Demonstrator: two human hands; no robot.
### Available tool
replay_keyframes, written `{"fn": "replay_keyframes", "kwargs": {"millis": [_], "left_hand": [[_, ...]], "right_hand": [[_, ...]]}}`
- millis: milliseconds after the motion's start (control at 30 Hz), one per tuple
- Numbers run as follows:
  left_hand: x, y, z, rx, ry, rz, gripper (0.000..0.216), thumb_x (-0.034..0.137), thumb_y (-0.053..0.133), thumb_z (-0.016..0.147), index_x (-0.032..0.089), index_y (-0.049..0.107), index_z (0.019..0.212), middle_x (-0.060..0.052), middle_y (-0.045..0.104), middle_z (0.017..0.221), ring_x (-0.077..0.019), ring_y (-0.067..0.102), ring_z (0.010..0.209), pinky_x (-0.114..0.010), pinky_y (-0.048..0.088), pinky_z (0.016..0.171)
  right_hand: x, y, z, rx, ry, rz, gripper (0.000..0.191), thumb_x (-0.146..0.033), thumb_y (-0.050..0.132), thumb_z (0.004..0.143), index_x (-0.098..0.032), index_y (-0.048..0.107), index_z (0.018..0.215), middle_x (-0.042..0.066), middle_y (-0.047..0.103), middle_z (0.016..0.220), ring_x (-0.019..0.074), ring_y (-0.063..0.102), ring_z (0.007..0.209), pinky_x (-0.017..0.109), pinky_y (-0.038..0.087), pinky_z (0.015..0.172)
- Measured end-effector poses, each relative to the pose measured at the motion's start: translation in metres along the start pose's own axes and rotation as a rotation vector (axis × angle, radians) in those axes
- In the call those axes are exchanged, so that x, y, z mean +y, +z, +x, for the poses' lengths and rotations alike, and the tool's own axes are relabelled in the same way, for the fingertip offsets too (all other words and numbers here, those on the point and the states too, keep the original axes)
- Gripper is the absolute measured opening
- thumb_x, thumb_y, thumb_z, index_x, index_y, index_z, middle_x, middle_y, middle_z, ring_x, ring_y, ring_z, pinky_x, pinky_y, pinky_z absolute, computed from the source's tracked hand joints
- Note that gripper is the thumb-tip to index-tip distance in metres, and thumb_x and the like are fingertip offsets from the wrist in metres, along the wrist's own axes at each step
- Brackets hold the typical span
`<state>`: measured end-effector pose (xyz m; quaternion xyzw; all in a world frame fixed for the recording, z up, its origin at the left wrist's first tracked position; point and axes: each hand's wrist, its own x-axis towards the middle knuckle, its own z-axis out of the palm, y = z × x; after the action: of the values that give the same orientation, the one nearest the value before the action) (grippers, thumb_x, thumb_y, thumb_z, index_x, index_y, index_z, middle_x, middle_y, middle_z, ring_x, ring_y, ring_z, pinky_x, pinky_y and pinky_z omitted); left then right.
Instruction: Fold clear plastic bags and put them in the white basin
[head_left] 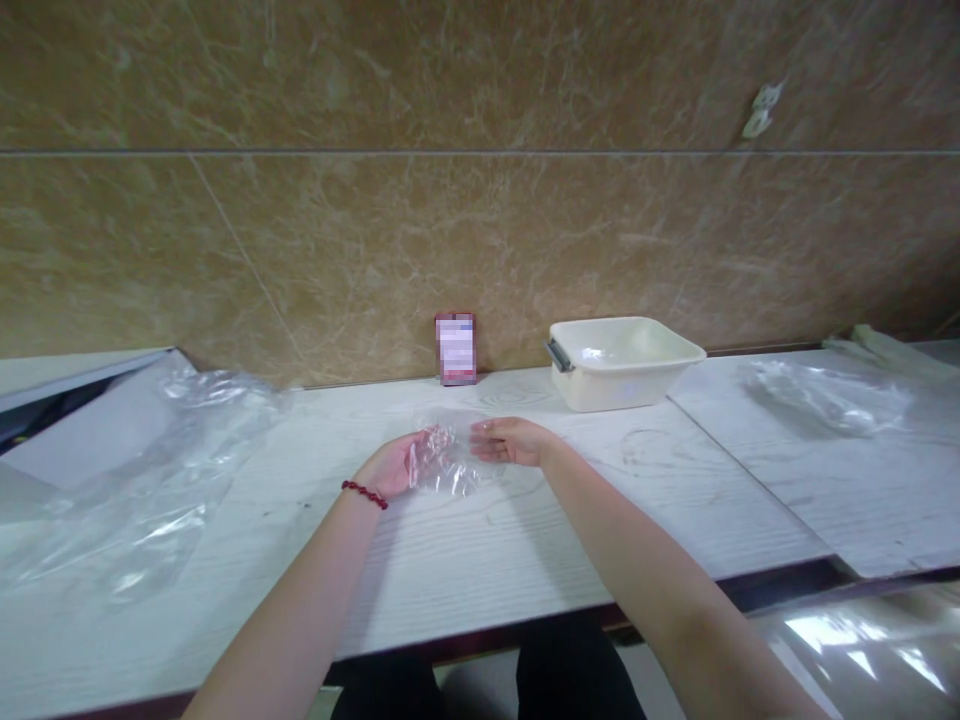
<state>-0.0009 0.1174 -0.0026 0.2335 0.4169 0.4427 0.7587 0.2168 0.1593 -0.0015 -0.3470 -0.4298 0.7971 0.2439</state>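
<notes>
A small clear plastic bag [448, 470], crinkled and shiny, is between my hands just above the white wood-grain table [450, 560]. My left hand [394, 466], with a red bead bracelet [365, 494] at its wrist, holds the bag's left side; its fingers show faintly through the plastic. On the bag's right side is my right hand [514, 442], fingers stretched out toward the left. The fingertips are at the bag's edge, and whether they press on it I cannot tell.
A phone [457, 349] leans upright on the marbled wall. Right of it stands a cream plastic basin [630, 385] with a grey handle. Clear plastic sheeting [172, 500] lies at left by a white open box [97, 450]; more clear plastic [840, 400] lies far right.
</notes>
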Motion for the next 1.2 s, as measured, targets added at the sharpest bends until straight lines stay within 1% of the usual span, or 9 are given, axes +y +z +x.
{"fn": "replay_keyframes", "kwargs": {"millis": [133, 300, 400, 533, 700, 800, 933, 1067, 1200], "left_hand": [[-0.001, 0.0, 0.003, -0.061, 0.009, -0.028, 0.023, 0.014, 0.04, 0.08, 0.013, 0.052, 0.1, -0.006, 0.064, 0.085, -0.014, 0.061, 0.079, -0.029, 0.048, 0.077], [-0.003, -0.002, 0.005, -0.092, -0.018, 0.003, 0.023, 0.015, 0.042, 0.079, 0.011, 0.054, 0.099, -0.008, 0.064, 0.087, -0.0152, 0.06, 0.08, -0.027, 0.048, 0.074], [-0.005, -0.007, 0.006, -0.12, 0.024, 0.059, 0.027, 0.012, 0.04, 0.078, 0.011, 0.052, 0.103, -0.01, 0.063, 0.092, -0.0158, 0.06, 0.081, -0.028, 0.047, 0.075], [-0.005, -0.011, 0.008, -0.143, 0.104, 0.114, 0.04, 0.002, 0.039, 0.075, 0.015, 0.045, 0.112, -0.007, 0.062, 0.095, -0.0129, 0.06, 0.08, -0.027, 0.046, 0.079], [-0.007, -0.009, 0.009, -0.128, 0.154, 0.114, 0.042, 0.004, 0.039, 0.077, 0.02, 0.039, 0.117, -0.005, 0.063, 0.09, -0.0127, 0.061, 0.079, -0.027, 0.047, 0.076], [-0.008, -0.009, 0.009, -0.107, 0.177, 0.108, 0.036, 0.006, 0.039, 0.079, 0.02, 0.043, 0.112, -0.005, 0.063, 0.088, -0.0136, 0.061, 0.08, -0.028, 0.048, 0.074], [-0.01, -0.01, 0.01, -0.06, 0.203, 0.103, 0.025, 0.006, 0.04, 0.078, 0.018, 0.049, 0.098, -0.005, 0.064, 0.084, -0.0148, 0.062, 0.076, -0.03, 0.049, 0.071], [-0.01, -0.009, 0.011, -0.034, 0.22, 0.095, 0.019, 0.004, 0.041, 0.075, 0.014, 0.05, 0.088, -0.007, 0.063, 0.083, -0.017, 0.061, 0.078, -0.032, 0.049, 0.071], [-0.007, -0.006, 0.008, -0.086, 0.213, -0.006, 0.017, 0.007, 0.037, 0.074, 0.01, 0.052, 0.082, -0.009, 0.062, 0.077, -0.0183, 0.061, 0.078, -0.035, 0.048, 0.074]], "right_hand": [[0.004, -0.006, 0.0, -0.025, -0.009, -0.012, 0.024, -0.016, 0.057, 0.073, -0.016, 0.052, 0.096, 0.005, 0.063, 0.089, 0.0111, 0.061, 0.075, 0.029, 0.047, 0.077], [0.005, -0.004, 0.002, 0.011, -0.004, -0.03, 0.018, -0.014, 0.055, 0.073, -0.017, 0.052, 0.091, 0.002, 0.064, 0.079, 0.0101, 0.062, 0.068, 0.026, 0.05, 0.067], [0.005, -0.002, 0.003, 0.048, -0.012, -0.028, 0.019, -0.012, 0.052, 0.075, -0.018, 0.049, 0.093, 0.002, 0.064, 0.076, 0.0092, 0.062, 0.066, 0.025, 0.05, 0.066], [0.005, 0.0, 0.004, 0.081, -0.045, -0.064, 0.025, -0.013, 0.048, 0.077, -0.019, 0.045, 0.102, 0.002, 0.064, 0.072, 0.0103, 0.062, 0.065, 0.021, 0.05, 0.058], [0.005, 0.001, 0.005, 0.118, -0.15, -0.087, 0.025, -0.015, 0.041, 0.081, -0.021, 0.05, 0.104, 0.001, 0.064, 0.07, 0.0079, 0.06, 0.059, 0.017, 0.047, 0.051], [0.005, 0.002, 0.006, 0.155, -0.197, -0.09, 0.022, -0.015, 0.04, 0.081, -0.02, 0.054, 0.097, 0.0, 0.063, 0.07, 0.0059, 0.058, 0.054, 0.015, 0.045, 0.047], [0.006, 0.005, 0.008, 0.204, -0.243, -0.102, 0.019, -0.011, 0.04, 0.079, -0.019, 0.057, 0.084, -0.001, 0.062, 0.072, 0.0053, 0.057, 0.052, 0.015, 0.043, 0.045], [0.008, 0.006, 0.013, 0.241, -0.331, -0.1, 0.019, -0.008, 0.039, 0.078, -0.017, 0.056, 0.074, -0.001, 0.061, 0.074, 0.0071, 0.059, 0.059, 0.019, 0.046, 0.055], [0.009, 0.006, 0.018, 0.269, -0.354, -0.103, 0.02, -0.007, 0.038, 0.077, -0.016, 0.053, 0.067, -0.001, 0.059, 0.064, 0.0097, 0.06, 0.063, 0.021, 0.046, 0.058]]}}
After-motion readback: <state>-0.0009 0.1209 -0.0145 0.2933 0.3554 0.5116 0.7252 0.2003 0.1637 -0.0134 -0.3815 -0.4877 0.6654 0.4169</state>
